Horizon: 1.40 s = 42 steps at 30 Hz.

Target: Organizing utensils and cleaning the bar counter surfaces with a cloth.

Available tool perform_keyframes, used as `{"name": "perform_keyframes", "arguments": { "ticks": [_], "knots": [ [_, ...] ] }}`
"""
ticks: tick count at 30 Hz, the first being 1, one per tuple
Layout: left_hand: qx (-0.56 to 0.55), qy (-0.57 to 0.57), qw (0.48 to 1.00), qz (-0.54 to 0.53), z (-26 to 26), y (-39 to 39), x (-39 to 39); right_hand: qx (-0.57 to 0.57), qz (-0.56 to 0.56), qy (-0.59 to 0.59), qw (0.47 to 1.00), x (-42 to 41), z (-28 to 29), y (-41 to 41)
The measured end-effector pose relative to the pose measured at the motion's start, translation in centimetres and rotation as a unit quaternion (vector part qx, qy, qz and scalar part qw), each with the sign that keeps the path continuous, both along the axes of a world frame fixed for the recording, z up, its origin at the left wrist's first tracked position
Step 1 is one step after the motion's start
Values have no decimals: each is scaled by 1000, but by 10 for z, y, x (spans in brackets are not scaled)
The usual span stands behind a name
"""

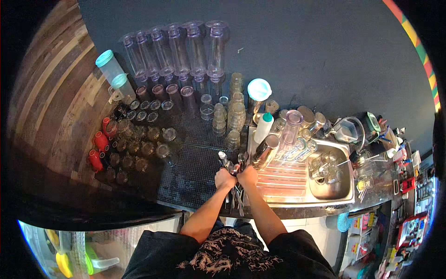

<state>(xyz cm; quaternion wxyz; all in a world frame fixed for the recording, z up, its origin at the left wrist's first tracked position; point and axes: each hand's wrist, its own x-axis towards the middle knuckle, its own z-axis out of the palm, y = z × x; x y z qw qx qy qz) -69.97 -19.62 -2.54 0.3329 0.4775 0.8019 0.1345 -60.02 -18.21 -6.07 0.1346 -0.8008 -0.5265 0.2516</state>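
Note:
My left hand and my right hand meet over the counter, just left of the sink's drainboard. Both are closed around metal spoons, whose bowls stick out beyond my fingers. Thin cutlery handles show below and between my wrists. How the bunch is split between the hands is hidden by my fingers. To the right of my right hand, a shiny metal tumbler leans on the ribbed steel drainboard. A black rubber mat lies under and left of my left hand.
Glass mugs and red cups stand at the left. Stacked glasses and tall plastic cylinders line the back wall. A white squeeze bottle stands behind the drainboard. Glassware lies in the steel sink basin.

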Motion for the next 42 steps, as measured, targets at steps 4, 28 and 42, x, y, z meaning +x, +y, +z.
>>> {"name": "perform_keyframes", "arguments": {
  "ticks": [4,28,42],
  "knots": [
    [-23,-44,999,15,-5,3,-21,96,20,28,995,2,-10,-8],
    [92,-536,798,262,-31,12,-73,30,86,603,793,-70,-27,-18],
    [296,-548,730,282,68,-3,-76,-55,-114,549,826,-32,6,-55]
  ]
}}
